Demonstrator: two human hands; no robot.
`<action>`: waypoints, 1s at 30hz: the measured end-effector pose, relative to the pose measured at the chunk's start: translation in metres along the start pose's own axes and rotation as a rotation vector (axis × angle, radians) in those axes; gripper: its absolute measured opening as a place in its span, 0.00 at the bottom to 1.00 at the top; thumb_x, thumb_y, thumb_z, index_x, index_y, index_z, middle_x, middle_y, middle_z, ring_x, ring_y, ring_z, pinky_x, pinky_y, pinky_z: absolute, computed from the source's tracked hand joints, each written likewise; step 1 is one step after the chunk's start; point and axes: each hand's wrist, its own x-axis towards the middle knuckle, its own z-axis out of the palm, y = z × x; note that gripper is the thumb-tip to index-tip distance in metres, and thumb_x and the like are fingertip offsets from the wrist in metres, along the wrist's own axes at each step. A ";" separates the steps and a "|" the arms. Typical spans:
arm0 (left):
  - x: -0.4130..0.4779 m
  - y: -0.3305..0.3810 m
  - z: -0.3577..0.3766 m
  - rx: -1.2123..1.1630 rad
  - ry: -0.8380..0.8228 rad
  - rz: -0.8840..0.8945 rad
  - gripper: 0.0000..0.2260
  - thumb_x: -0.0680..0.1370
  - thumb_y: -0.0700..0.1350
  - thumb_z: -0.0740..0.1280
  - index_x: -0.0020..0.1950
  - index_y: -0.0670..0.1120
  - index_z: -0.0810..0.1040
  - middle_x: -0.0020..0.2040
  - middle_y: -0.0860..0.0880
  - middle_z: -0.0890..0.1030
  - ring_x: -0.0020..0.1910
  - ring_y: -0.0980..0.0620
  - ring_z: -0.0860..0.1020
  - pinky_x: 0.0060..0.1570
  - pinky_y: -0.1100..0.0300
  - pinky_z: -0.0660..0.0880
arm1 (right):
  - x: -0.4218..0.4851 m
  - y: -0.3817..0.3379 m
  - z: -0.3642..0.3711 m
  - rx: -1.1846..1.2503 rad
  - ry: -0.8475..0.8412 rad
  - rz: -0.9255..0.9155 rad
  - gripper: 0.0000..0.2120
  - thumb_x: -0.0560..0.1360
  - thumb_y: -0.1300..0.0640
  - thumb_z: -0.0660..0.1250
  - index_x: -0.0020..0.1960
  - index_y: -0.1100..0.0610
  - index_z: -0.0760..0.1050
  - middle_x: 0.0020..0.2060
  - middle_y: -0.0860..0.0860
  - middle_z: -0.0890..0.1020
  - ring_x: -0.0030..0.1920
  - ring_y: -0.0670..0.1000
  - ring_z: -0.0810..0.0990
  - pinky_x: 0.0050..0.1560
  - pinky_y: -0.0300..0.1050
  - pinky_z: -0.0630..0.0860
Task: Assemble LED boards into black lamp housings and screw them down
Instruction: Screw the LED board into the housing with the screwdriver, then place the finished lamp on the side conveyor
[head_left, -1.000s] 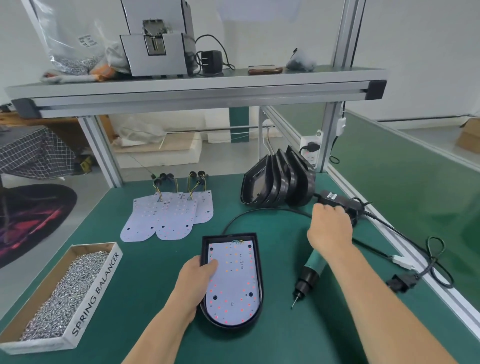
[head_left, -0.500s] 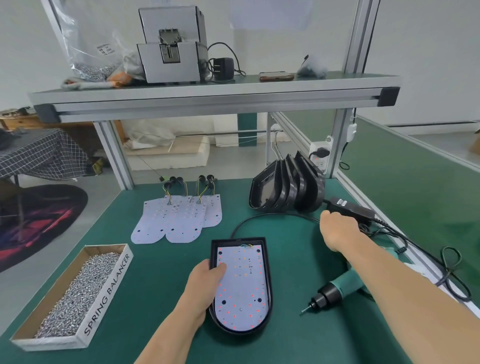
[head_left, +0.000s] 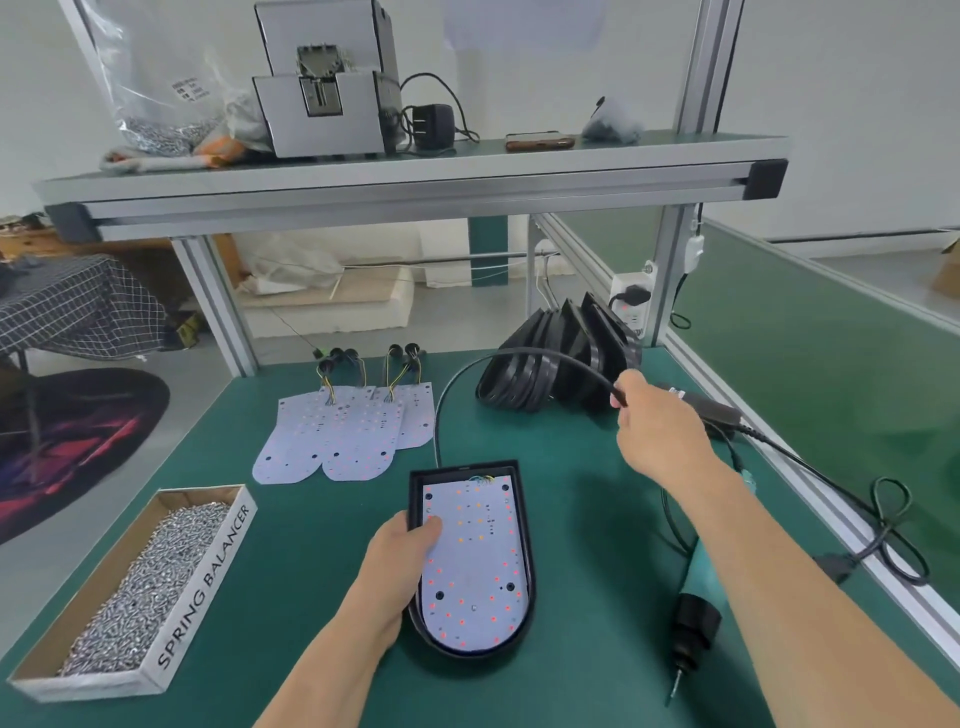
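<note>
A black lamp housing (head_left: 525, 525) lies on the green mat in front of me with a white LED board (head_left: 475, 566) seated inside it. My left hand (head_left: 400, 556) grips the housing's left wall, thumb on the board. My right hand (head_left: 657, 431) is raised above the mat and pinches the housing's black cable (head_left: 524, 356), which arcs up from the housing's top end. The teal electric screwdriver (head_left: 693, 613) lies on the mat at the right, tip toward me, with no hand on it.
Loose LED boards (head_left: 343, 436) with wired connectors lie behind the housing. A stack of black housings (head_left: 561, 364) leans at the back right. A cardboard box of screws (head_left: 135, 587) sits at the left. A power adapter and cords (head_left: 883, 519) run along the right rail.
My right hand left the screwdriver, which now lies on the mat, and moved up to the housing's cable, lifting it off the mat. The left hand stayed on the housing.
</note>
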 end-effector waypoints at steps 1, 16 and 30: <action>0.000 0.000 0.000 -0.005 -0.003 0.003 0.09 0.83 0.41 0.62 0.53 0.44 0.83 0.49 0.47 0.87 0.50 0.44 0.85 0.57 0.43 0.80 | -0.001 0.001 -0.005 0.078 -0.008 -0.022 0.08 0.80 0.65 0.56 0.55 0.55 0.67 0.39 0.52 0.78 0.38 0.55 0.75 0.38 0.51 0.73; -0.013 -0.001 -0.012 -0.562 -0.193 -0.056 0.13 0.71 0.48 0.72 0.54 0.47 0.87 0.58 0.41 0.85 0.51 0.41 0.85 0.45 0.48 0.83 | -0.015 -0.019 -0.021 1.231 0.358 -0.098 0.10 0.83 0.66 0.58 0.53 0.52 0.72 0.44 0.46 0.83 0.42 0.43 0.79 0.48 0.36 0.76; -0.035 0.044 0.046 -0.647 -0.376 -0.003 0.20 0.75 0.48 0.67 0.66 0.45 0.80 0.60 0.43 0.84 0.56 0.43 0.84 0.47 0.50 0.82 | -0.058 -0.035 0.011 1.487 -0.185 0.315 0.08 0.80 0.63 0.67 0.55 0.65 0.80 0.40 0.57 0.83 0.37 0.53 0.76 0.39 0.46 0.73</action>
